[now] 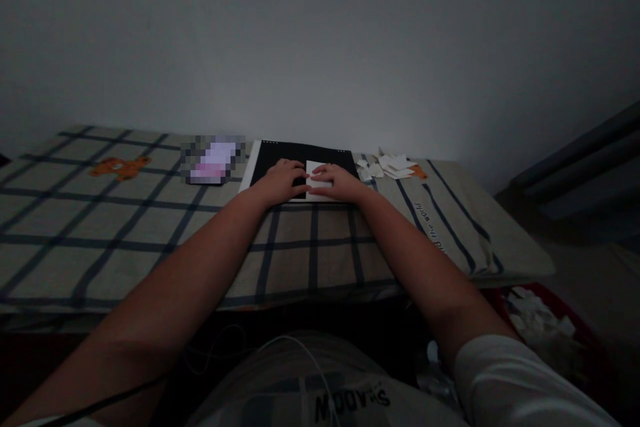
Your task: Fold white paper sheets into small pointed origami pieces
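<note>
A small white sheet of paper (pixel 315 166) lies on a black board (pixel 283 151) with a pale left margin. Over the sheet rests my right hand (pixel 334 183), its fingers spread and pressing down on the paper. My left hand (pixel 286 181) lies on the black surface, fingers stretched toward the sheet's left edge. Both hands look flat rather than gripping. Right of the board sits a loose heap of white paper pieces (pixel 395 165).
A checked cloth (pixel 150 213) covers the table, which stands against a grey wall (pixel 320 47). A lit phone (pixel 215 159), partly pixelated, lies to the left. At lower right, a red bin (pixel 590 340) holds crumpled white scraps (pixel 537 313). A thin white cable (pixel 300 340) crosses my lap.
</note>
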A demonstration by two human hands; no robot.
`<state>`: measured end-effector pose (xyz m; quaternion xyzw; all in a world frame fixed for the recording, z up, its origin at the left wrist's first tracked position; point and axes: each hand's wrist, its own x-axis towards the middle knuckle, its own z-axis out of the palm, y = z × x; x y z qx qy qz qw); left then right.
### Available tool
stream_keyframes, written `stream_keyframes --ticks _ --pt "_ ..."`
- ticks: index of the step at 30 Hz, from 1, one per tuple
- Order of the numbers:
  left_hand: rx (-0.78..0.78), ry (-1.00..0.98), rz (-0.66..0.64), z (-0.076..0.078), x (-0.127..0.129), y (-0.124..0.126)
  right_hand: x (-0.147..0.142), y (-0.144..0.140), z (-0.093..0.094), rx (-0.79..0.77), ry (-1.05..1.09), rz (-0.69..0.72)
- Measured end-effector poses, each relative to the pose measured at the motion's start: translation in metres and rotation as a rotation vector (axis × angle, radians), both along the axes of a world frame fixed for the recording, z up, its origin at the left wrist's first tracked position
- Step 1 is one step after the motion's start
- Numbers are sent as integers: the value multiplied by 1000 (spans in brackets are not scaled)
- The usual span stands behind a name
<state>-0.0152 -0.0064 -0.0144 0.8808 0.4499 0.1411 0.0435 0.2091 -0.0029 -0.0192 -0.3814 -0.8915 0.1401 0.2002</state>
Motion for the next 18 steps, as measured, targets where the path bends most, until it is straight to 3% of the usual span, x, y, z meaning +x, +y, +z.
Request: stream_keyframes --ticks 6,13,18 --pt "40 16 -58 0 0 2 4 5 1 38 60 29" --pt "-9 105 -46 7 2 -6 8 7 -6 49 -86 -174" --pt "-49 158 -40 7 3 -7 11 9 -9 10 -119 -206"
